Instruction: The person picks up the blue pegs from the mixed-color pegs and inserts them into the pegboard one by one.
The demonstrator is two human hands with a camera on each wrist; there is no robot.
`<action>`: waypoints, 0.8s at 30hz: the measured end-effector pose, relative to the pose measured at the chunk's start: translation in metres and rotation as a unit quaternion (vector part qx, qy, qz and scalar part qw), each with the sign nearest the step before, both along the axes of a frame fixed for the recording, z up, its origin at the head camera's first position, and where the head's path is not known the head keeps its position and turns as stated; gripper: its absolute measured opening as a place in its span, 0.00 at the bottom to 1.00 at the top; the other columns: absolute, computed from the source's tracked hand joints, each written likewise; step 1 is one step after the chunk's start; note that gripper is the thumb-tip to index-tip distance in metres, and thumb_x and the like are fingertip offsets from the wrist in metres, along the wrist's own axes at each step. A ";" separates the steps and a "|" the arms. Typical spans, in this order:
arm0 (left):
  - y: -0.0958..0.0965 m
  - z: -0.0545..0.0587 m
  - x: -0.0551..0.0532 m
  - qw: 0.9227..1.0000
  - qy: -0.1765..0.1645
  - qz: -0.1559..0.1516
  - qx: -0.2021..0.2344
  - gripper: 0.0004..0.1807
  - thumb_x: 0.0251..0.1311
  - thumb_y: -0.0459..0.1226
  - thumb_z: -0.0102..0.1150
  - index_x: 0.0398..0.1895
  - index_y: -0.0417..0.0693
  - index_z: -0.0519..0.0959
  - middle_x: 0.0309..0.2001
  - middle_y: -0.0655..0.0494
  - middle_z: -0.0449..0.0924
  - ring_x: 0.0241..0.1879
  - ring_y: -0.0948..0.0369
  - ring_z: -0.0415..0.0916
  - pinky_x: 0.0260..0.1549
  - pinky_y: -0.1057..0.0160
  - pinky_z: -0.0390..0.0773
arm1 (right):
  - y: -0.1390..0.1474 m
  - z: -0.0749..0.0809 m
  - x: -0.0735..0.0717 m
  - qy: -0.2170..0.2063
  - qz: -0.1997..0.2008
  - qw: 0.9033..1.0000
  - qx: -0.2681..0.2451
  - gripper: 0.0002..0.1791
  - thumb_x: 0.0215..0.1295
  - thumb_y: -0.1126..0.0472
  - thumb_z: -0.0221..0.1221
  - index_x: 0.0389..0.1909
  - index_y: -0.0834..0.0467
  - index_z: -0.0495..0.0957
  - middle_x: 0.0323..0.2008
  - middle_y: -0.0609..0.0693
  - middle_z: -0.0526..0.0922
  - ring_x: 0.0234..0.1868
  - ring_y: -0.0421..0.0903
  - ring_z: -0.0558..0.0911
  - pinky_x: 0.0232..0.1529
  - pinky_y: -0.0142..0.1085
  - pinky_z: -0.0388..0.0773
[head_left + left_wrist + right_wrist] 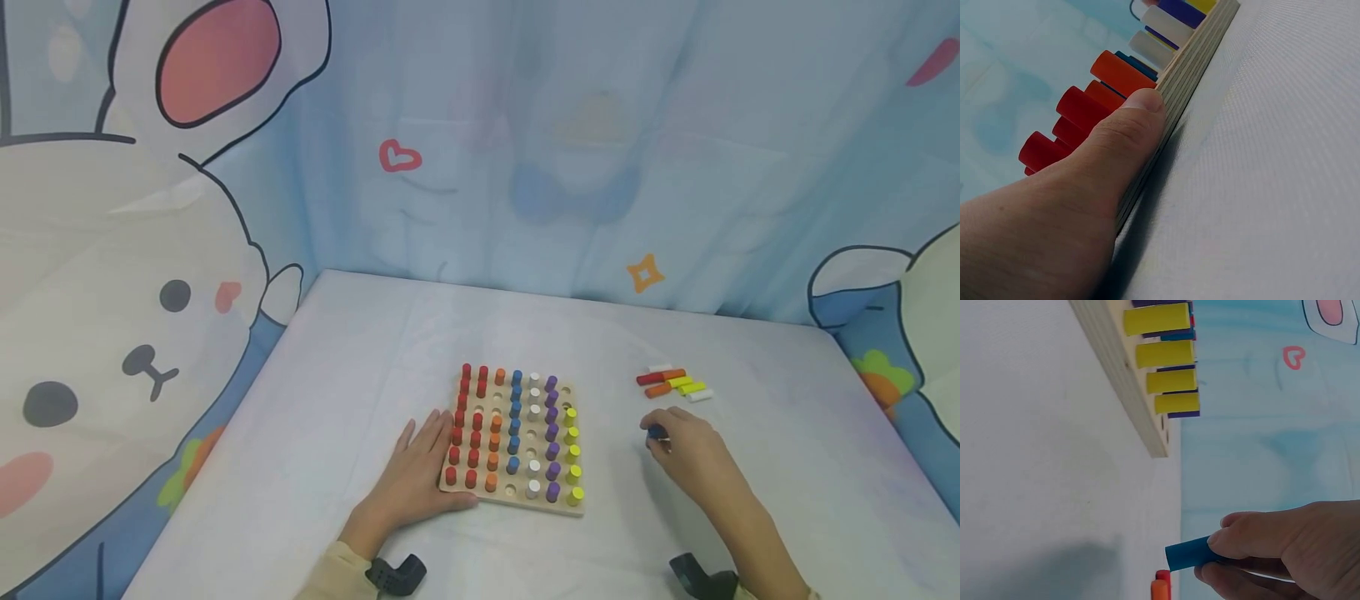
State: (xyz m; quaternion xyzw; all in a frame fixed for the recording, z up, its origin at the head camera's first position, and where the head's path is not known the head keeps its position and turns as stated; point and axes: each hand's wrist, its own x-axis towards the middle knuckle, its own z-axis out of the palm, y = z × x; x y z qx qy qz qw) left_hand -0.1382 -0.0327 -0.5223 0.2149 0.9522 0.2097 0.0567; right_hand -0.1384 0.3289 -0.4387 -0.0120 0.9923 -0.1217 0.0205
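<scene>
A wooden peg board [521, 502] lies on the table with columns of red, orange, blue, white, purple and yellow pegs; round holes show among them. My left hand [422, 471] rests against its near left corner, fingers along the left side. In the left wrist view the thumb [1141, 119] presses the board's layered front edge [1200, 59]. To the right of the board, my right hand [692, 450] pinches a blue peg [1188, 554] between thumb and fingers, above the table. The right wrist view shows the peg's free end pointing away from the fingertips.
Loose pegs lie beyond my right hand: a red peg [650, 378], an orange peg [657, 390], a yellow peg [692, 388], a white peg [701, 396] and others. The white-covered table [360, 350] meets a printed blue curtain [480, 242] at the back.
</scene>
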 end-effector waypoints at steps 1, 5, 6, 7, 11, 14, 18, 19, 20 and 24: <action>0.000 0.000 0.000 1.000 0.000 0.000 0.000 0.66 0.41 0.77 0.50 0.76 0.45 0.45 0.76 0.53 0.45 0.76 0.57 0.38 0.73 0.48 0.38 | -0.001 0.002 -0.001 0.001 0.001 1.000 -0.003 0.14 0.54 0.68 0.66 0.42 0.63 0.79 0.39 0.60 0.81 0.39 0.56 0.82 0.40 0.48 0.83; 0.000 0.000 0.000 1.000 0.002 0.001 0.001 0.66 0.41 0.77 0.50 0.76 0.45 0.45 0.76 0.53 0.45 0.76 0.57 0.38 0.73 0.48 0.38 | -0.007 0.009 -0.003 0.015 0.008 1.000 -0.015 0.13 0.53 0.69 0.66 0.40 0.63 0.78 0.38 0.59 0.82 0.39 0.55 0.82 0.40 0.48 0.83; 0.000 0.000 0.000 1.000 0.002 0.001 0.002 0.66 0.41 0.77 0.50 0.76 0.45 0.45 0.76 0.53 0.45 0.76 0.57 0.38 0.73 0.48 0.38 | -0.008 0.011 -0.004 0.021 0.011 1.000 -0.017 0.12 0.53 0.69 0.66 0.40 0.63 0.79 0.37 0.58 0.82 0.39 0.54 0.82 0.40 0.47 0.83; 0.000 0.000 0.000 1.000 0.003 0.001 0.002 0.66 0.41 0.77 0.50 0.76 0.45 0.45 0.76 0.53 0.45 0.76 0.57 0.38 0.73 0.47 0.38 | -0.009 0.012 -0.004 0.026 0.013 0.999 -0.018 0.12 0.53 0.69 0.66 0.39 0.63 0.79 0.37 0.58 0.82 0.38 0.54 0.82 0.40 0.47 0.83; 0.000 0.000 0.000 1.000 0.003 -0.002 0.006 0.66 0.41 0.77 0.50 0.76 0.45 0.45 0.76 0.53 0.45 0.76 0.57 0.38 0.73 0.47 0.38 | -0.014 0.018 -0.007 0.039 0.024 0.999 -0.024 0.12 0.51 0.70 0.67 0.37 0.63 0.79 0.36 0.58 0.82 0.38 0.54 0.82 0.39 0.46 0.83; 0.000 0.000 0.000 1.000 0.003 -0.002 0.007 0.66 0.42 0.77 0.50 0.76 0.45 0.45 0.76 0.53 0.45 0.76 0.57 0.38 0.73 0.47 0.38 | -0.016 0.021 -0.009 0.044 0.029 0.998 -0.027 0.12 0.51 0.70 0.67 0.37 0.63 0.79 0.36 0.58 0.81 0.38 0.54 0.82 0.39 0.46 0.83; 0.000 0.000 0.000 1.000 0.002 -0.001 0.006 0.65 0.42 0.76 0.50 0.76 0.46 0.45 0.76 0.53 0.45 0.76 0.57 0.38 0.73 0.48 0.38 | -0.020 0.026 -0.012 0.049 0.035 0.998 -0.025 0.10 0.52 0.70 0.67 0.36 0.63 0.80 0.35 0.58 0.82 0.38 0.54 0.82 0.40 0.47 0.83; 0.000 0.000 0.000 1.000 0.002 -0.001 0.006 0.65 0.42 0.76 0.50 0.76 0.46 0.45 0.76 0.53 0.45 0.76 0.57 0.38 0.73 0.48 0.38 | -0.022 0.027 -0.012 0.049 0.036 0.998 -0.025 0.09 0.52 0.70 0.66 0.36 0.63 0.80 0.35 0.57 0.83 0.37 0.54 0.82 0.40 0.47 0.83; 0.000 0.000 0.000 1.000 0.002 -0.001 0.006 0.65 0.42 0.76 0.50 0.76 0.46 0.44 0.76 0.53 0.45 0.76 0.57 0.37 0.73 0.48 0.38 | -0.023 0.029 -0.013 0.049 0.036 0.998 -0.026 0.09 0.52 0.70 0.66 0.35 0.63 0.80 0.35 0.57 0.83 0.37 0.54 0.82 0.40 0.47 0.83; 0.000 -0.001 0.000 1.000 0.001 -0.002 0.009 0.66 0.42 0.77 0.50 0.76 0.46 0.45 0.76 0.53 0.45 0.76 0.57 0.38 0.73 0.48 0.38 | -0.028 0.035 -0.015 0.053 0.043 0.997 -0.031 0.08 0.53 0.70 0.66 0.35 0.63 0.81 0.35 0.56 0.83 0.38 0.54 0.82 0.40 0.47 0.83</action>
